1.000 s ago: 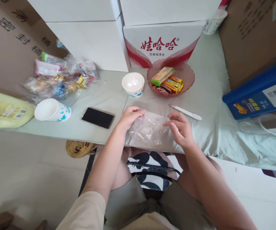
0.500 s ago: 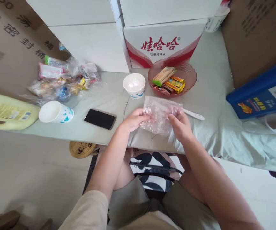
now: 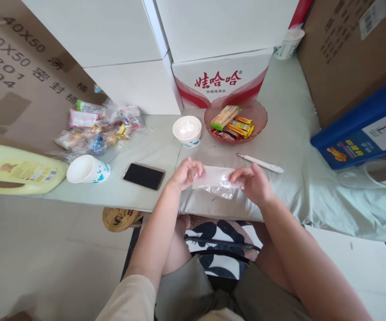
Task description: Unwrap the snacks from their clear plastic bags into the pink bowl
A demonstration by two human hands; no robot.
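A clear plastic bag [image 3: 217, 178] spans the gap between my hands over the front of the cloth-covered table, its upper part folded into a flat strip and its lower part crinkled. My left hand [image 3: 185, 174] has curled fingers at the bag's left end. At the right end, my right hand [image 3: 255, 182] holds the bag with its fingers lying over the plastic and the thumb raised. Just beyond the right hand lies a slim white-handled tool [image 3: 263, 163]. Past the bag stand a white paper cup [image 3: 187, 131] and a pink ribbed bowl [image 3: 261, 117] with wrapped snacks [image 3: 233, 122].
A black phone [image 3: 144, 176] and a second paper cup [image 3: 87, 169] are to the left, by a yellow jug [image 3: 22, 169]. Bagged candies [image 3: 95, 129] lie behind them. White boxes [image 3: 219, 82] line the back; a blue container [image 3: 363, 127] and clear plastic cup [image 3: 383, 173] stand right.
The bag has gone from spread out to a narrower, folded strip, and it sits slightly nearer me. The white-handled tool is now uncovered. The view has shifted a little.
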